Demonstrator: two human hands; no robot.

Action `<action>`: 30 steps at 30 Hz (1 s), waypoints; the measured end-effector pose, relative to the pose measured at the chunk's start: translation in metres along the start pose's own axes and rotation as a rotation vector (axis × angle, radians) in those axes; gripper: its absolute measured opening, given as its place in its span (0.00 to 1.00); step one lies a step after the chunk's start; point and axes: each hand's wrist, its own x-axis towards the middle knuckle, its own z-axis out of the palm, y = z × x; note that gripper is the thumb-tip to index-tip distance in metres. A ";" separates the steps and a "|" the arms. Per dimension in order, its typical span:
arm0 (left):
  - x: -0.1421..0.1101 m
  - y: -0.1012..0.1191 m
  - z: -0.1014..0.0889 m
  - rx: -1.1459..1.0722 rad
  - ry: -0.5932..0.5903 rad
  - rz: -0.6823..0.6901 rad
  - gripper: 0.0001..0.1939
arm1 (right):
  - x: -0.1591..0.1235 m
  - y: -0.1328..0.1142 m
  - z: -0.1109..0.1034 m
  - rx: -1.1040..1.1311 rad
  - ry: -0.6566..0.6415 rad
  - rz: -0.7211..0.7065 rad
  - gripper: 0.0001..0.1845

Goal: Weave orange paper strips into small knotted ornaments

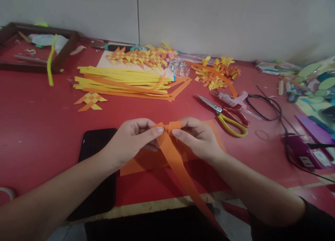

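An orange paper strip (174,159) is pinched between both hands near the table's front edge. Its upper part is folded, and a long tail hangs down toward the lower right, past the edge. My left hand (138,134) is closed on the fold's left side, thumb on top. On the right side of the fold, my right hand (197,136) pinches with its thumb in front. Beneath the hands lies a flat orange paper sheet (136,164). A black phone (98,139) rests under my left forearm.
Yellow and orange strips (123,78) lie behind the hands, beside a woven paper fish (91,101). Scissors (222,115) and a pink glue gun (232,99) sit to the right. Paper scraps (214,73), a dark wooden frame (69,47) and a purple power strip (306,152) are farther out.
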 end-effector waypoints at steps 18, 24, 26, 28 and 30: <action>0.000 -0.003 -0.002 0.057 -0.070 0.050 0.05 | 0.002 0.000 -0.001 0.088 -0.044 0.051 0.14; 0.000 -0.003 -0.001 0.019 -0.054 0.040 0.06 | 0.001 0.001 -0.001 0.080 -0.013 0.022 0.12; 0.001 -0.003 -0.001 0.021 -0.034 0.038 0.07 | 0.001 0.001 -0.002 0.086 0.000 0.012 0.10; 0.001 -0.003 -0.002 0.024 -0.013 0.031 0.08 | 0.001 0.001 -0.002 0.108 0.009 0.013 0.08; 0.001 -0.003 -0.002 0.033 -0.001 0.027 0.09 | 0.001 0.000 -0.002 0.141 0.009 0.037 0.08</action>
